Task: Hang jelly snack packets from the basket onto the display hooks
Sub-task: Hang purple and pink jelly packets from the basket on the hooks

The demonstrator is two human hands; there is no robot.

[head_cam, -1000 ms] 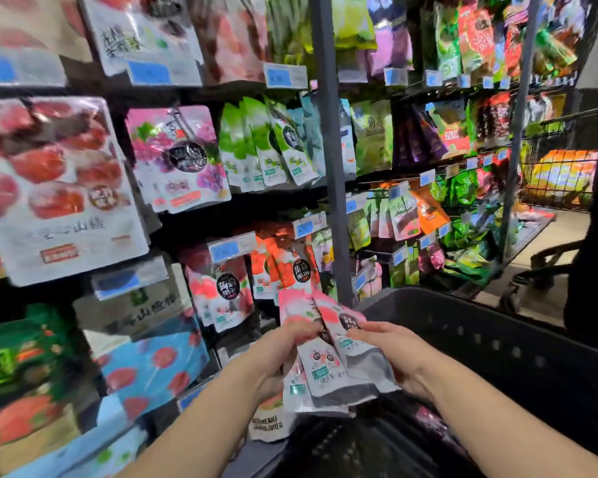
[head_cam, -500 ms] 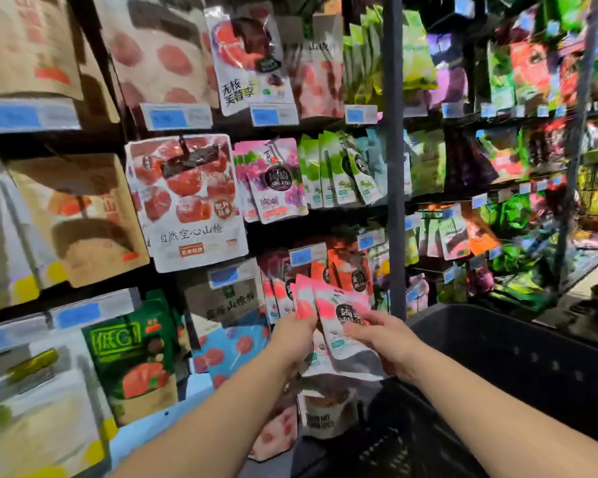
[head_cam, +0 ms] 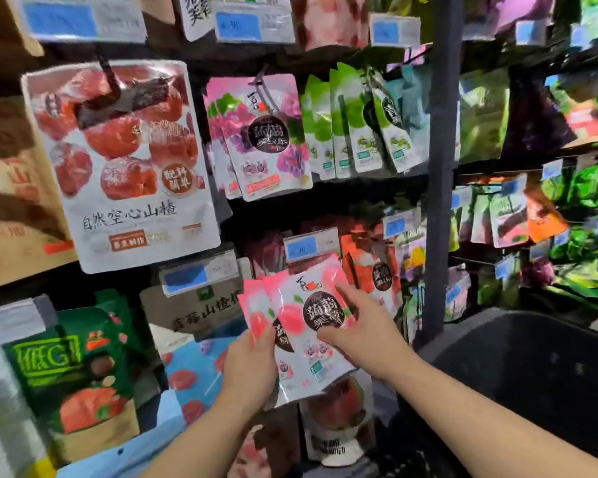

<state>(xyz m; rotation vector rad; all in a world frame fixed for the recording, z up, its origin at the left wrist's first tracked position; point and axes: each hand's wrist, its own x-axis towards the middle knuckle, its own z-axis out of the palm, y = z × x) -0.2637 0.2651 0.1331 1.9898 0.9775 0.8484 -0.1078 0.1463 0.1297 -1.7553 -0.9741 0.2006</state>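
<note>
I hold a fanned bunch of pink peach jelly packets (head_cam: 304,326) in front of the shelf. My left hand (head_cam: 252,367) grips the bunch from below and behind. My right hand (head_cam: 363,329) pinches the front packet at its right edge, thumb on the face. The packets sit just under a blue price tag (head_cam: 311,244) at the end of a display hook, whose rod is hidden. Red-orange jelly packets (head_cam: 373,267) hang right beside them. The dark basket (head_cam: 532,370) is at the lower right.
Pink-purple jelly packets (head_cam: 266,139) and green ones (head_cam: 353,122) hang on the row above. A large hawthorn bag (head_cam: 125,163) hangs at the left. A grey upright post (head_cam: 442,167) divides the shelving. More snack bags fill the hooks all around.
Both hands have lifted the pink packets up out of the basket toward the hook with the blue tag. My view has moved closer to the shelf and to the left.
</note>
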